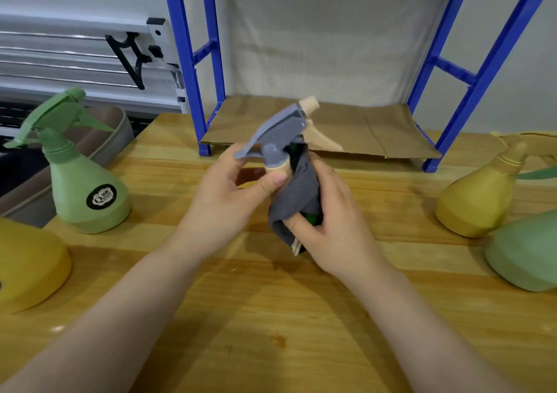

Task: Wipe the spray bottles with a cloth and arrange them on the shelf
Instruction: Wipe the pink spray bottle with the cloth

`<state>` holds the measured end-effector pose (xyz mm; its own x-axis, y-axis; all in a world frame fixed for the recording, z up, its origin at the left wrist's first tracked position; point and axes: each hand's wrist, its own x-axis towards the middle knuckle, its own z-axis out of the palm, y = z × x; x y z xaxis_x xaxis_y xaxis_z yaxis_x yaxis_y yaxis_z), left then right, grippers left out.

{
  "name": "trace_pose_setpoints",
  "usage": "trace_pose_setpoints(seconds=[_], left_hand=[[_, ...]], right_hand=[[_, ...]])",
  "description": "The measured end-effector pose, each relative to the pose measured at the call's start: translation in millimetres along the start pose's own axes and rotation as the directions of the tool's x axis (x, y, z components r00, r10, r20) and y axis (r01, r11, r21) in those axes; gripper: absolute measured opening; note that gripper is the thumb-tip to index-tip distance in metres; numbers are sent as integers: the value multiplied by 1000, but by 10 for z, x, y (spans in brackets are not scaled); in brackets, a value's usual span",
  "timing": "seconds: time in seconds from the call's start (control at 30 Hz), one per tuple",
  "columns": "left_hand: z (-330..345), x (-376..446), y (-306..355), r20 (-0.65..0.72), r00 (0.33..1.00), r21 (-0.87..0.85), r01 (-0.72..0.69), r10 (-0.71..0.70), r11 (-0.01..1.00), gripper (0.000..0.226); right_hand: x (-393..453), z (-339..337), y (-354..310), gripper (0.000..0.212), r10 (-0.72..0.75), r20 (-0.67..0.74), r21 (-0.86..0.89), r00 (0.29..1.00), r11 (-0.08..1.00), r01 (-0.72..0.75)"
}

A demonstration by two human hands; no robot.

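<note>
Left hand (224, 193) fingers pinching spray bottle (278, 139) neck, right hand (327, 220) fingers around cloth (297, 199)

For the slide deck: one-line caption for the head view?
Left hand grips the spray bottle neck while right hand wraps a grey cloth around its body.

A spray bottle (283, 139), wrapped in a cloth (297, 196), sits between left hand (223, 193) and right hand (334, 220) above the table (271, 332); the shelf (316, 127) stands behind, other bottles (81, 181) flanking left and right.
</note>
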<state>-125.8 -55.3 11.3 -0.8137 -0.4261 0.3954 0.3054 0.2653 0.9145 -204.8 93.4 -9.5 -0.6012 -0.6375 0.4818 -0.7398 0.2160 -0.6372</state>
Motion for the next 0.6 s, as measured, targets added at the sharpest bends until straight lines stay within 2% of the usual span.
trace_pose_setpoints(seconds=[0.17, 0.3, 0.43, 0.5, 0.6], left_hand=[[-61, 44, 35, -107, 992, -237, 45, -72, 971, 28], [-130, 80, 15, -185, 969, -323, 96, -163, 941, 35], [-182, 106, 42, -222, 954, -437, 88, -202, 895, 33], [-165, 99, 52, -216, 954, -475, 85, -210, 876, 27], [-110, 81, 16, -221, 949, -435, 112, -227, 893, 34]], right_hand=[[6, -21, -40, 76, 8, -28, 87, 1000, 996, -6], [-2, 5, -26, 80, 3, -31, 134, 1000, 991, 1], [-1, 26, -3, 86, 22, -44, 215, 999, 977, -12], [5, 38, 4, 79, 39, -34, 295, 999, 955, -27], [0, 13, 50, 62, 106, 7, 412, 994, 906, -100]])
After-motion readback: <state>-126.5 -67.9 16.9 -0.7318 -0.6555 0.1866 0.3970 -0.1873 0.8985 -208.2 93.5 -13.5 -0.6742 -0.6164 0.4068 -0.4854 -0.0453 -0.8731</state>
